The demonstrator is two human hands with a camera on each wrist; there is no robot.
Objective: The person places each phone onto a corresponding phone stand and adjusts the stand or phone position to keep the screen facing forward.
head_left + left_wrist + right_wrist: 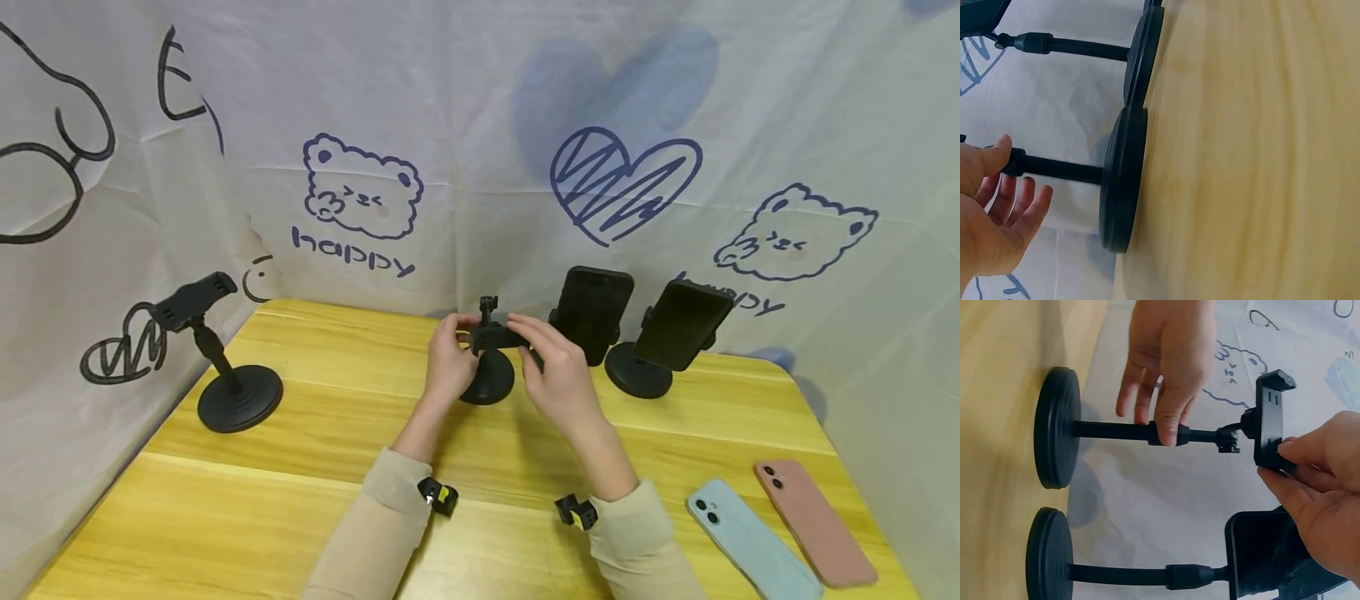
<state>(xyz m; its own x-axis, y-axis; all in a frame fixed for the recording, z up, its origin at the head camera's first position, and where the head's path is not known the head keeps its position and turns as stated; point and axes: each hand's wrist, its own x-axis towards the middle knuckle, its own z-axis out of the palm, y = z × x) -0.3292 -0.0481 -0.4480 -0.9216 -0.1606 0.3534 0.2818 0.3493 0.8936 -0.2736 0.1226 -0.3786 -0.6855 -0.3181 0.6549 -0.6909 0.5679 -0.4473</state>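
Observation:
A black phone stand stands upright between the hands; its round base (pixel 489 385) rests on the wooden table. At the collar of its pole (pixel 1116 430), my left hand (pixel 447 367) grips with thumb and fingers; in the left wrist view the lower fingers of that hand (pixel 997 212) spread off the pole. My right hand (pixel 558 375) pinches one end of the stand's phone clamp (pixel 1267 422) between thumb and fingers. No phone sits in this clamp, which tilts on its joint above the pole. The right wrist view shows both hands on the stand.
Two more stands on the right hold dark-screened phones, one upright (pixel 596 312) and one tilted (pixel 684 325). A stand with a bare clamp (pixel 193 302) is at the left edge. A light blue phone (pixel 753 537) and a pink phone (pixel 816 521) lie front right. Printed cloth (pixel 465 108) hangs behind.

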